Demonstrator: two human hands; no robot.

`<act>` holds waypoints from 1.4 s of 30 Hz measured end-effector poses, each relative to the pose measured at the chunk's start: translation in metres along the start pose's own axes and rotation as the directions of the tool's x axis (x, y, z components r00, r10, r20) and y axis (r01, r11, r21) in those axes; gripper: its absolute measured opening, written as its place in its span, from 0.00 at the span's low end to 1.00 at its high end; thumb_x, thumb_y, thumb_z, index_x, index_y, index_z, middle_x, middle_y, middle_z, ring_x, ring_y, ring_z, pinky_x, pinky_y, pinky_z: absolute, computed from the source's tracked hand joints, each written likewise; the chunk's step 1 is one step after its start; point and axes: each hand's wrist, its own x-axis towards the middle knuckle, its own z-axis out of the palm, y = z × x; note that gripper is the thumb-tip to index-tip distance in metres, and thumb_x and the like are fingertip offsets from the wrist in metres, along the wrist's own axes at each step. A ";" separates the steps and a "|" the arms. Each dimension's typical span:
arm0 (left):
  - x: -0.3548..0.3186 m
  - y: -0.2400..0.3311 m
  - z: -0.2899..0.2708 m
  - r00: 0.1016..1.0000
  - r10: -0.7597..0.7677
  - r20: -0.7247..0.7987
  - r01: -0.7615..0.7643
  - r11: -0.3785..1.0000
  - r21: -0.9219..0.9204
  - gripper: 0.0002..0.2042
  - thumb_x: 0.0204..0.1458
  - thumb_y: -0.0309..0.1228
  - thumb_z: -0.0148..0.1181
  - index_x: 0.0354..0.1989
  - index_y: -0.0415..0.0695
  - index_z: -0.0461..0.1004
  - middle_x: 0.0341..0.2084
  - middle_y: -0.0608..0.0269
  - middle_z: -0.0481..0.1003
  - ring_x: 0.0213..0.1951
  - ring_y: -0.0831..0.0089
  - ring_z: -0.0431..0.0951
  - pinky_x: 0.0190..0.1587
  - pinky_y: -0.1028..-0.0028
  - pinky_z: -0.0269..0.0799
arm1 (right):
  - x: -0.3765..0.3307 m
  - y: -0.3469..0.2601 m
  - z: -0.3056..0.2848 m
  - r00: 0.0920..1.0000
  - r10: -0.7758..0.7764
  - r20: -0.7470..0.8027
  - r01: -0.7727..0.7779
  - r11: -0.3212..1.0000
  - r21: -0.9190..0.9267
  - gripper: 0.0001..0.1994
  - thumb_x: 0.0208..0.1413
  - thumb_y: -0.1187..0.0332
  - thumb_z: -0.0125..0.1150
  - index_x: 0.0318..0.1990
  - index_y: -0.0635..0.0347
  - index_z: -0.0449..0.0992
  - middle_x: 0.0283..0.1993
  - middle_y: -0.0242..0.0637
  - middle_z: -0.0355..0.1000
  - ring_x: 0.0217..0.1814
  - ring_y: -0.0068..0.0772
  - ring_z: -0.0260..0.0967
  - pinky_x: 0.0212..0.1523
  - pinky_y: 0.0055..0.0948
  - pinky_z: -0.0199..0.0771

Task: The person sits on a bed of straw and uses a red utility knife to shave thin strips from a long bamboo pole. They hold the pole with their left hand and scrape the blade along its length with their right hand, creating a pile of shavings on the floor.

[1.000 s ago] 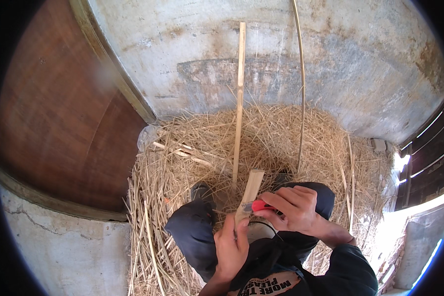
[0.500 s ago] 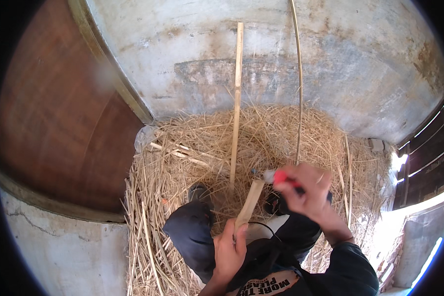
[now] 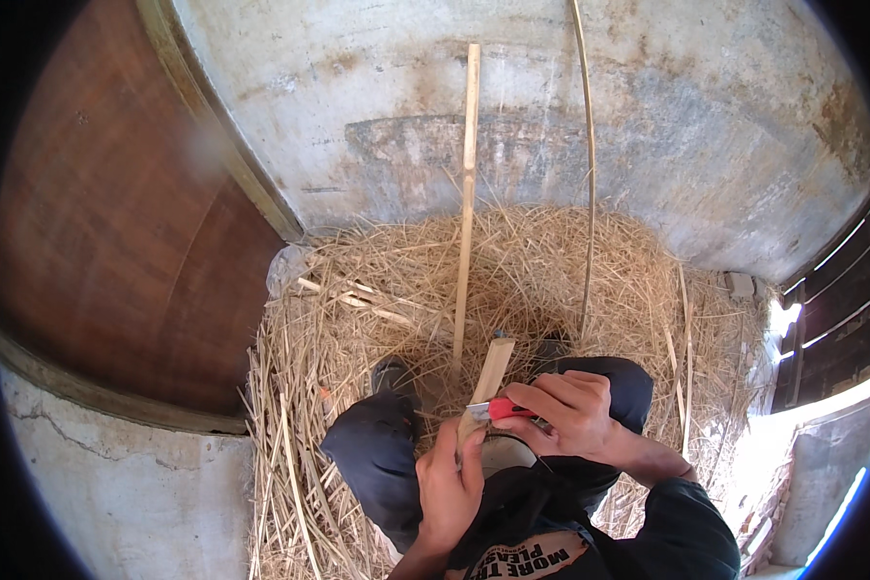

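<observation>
My left hand (image 3: 449, 483) is closed around the lower end of a pale flat strip of bamboo or wood (image 3: 494, 367), which tilts up and away from me. My right hand (image 3: 568, 414) grips a red-handled utility knife (image 3: 502, 408). Its blade lies across the strip, just above my left fingers and touching or almost touching the wood. Both hands are between my knees, in front of my dark clothing. The strip's lower end is hidden in my left palm.
Straw and thin shavings (image 3: 396, 261) cover the floor. A split pole (image 3: 471, 116) and a thin rod (image 3: 588, 145) lean against the stained wall (image 3: 686, 126). To the left is a brown door panel (image 3: 116, 222); to the right, dark slats (image 3: 836, 300). My shoes rest in the straw.
My right hand has brought the knife down and toward me, from beyond the strip's far tip to just above my left fingers. My left hand has hardly moved.
</observation>
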 end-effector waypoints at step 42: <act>-0.007 0.002 0.001 1.000 0.020 0.015 -0.022 0.994 0.109 0.08 0.70 0.28 0.56 0.50 0.36 0.70 0.28 0.37 0.79 0.32 0.34 0.82 0.32 0.47 0.75 | -0.002 -0.001 0.009 0.996 -0.068 -0.061 0.068 0.998 0.001 0.18 0.49 0.50 0.80 0.40 0.50 0.85 0.22 0.21 0.68 0.18 0.22 0.68 0.19 0.24 0.63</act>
